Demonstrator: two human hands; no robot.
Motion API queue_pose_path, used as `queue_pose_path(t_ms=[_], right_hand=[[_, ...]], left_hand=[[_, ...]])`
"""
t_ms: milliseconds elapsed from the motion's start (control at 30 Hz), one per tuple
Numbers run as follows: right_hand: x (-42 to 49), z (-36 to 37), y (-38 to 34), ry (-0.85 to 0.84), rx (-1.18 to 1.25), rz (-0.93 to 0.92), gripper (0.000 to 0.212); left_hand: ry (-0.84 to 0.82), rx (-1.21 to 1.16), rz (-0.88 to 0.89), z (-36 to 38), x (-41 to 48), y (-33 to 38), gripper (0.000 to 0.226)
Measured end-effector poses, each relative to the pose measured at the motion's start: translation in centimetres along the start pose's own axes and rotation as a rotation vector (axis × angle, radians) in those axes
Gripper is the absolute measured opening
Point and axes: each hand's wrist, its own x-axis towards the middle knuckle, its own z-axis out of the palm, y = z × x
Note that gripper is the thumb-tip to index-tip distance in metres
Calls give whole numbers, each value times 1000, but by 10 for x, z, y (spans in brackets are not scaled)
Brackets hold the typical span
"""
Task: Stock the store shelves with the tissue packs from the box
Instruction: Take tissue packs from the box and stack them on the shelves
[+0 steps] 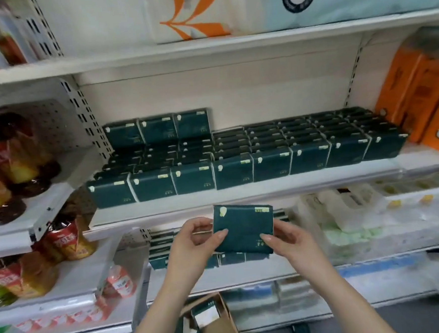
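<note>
While both hands hold it in front of the shelving, a dark green tissue pack (244, 227) stands upright, its face turned toward the camera. The left hand (195, 243) pinches its left edge between thumb and fingers, and the right hand (288, 237) grips its lower right corner, thumb on the front. The pack sits just below the front lip of the middle shelf (242, 198) and in front of the shelf underneath.

On that middle shelf, rows of matching green packs (238, 154) stand side by side, running front to back. At the left end a few packs (157, 129) are stacked a layer higher than the rest. To the right of the rows stand orange boxes (423, 97), just beside the last green pack. More green packs (164, 245) lie on the lower shelf behind the hands, partly hidden by them.

At the bottom, between the forearms, an open cardboard box (220, 324) shows more green packs inside; how many, I cannot tell. Pale plastic-wrapped goods (349, 224) fill the lower shelf to the right. On the neighbouring unit to the left sit red and yellow snack bags (5, 162) and small pinkish bottles (121, 281). Large wrapped bundles (201, 10) rest on the top shelf.
</note>
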Motion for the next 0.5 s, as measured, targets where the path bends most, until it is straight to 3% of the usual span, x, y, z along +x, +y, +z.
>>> queue_pose_path(t_ms=[300, 500], right_hand=[[142, -19, -87, -21, -72, -231, 31], [255, -35, -112, -1, -186, -218, 26]], left_hand=[[100, 127, 257, 11, 116, 93, 27], [99, 198, 220, 28, 221, 126, 26]])
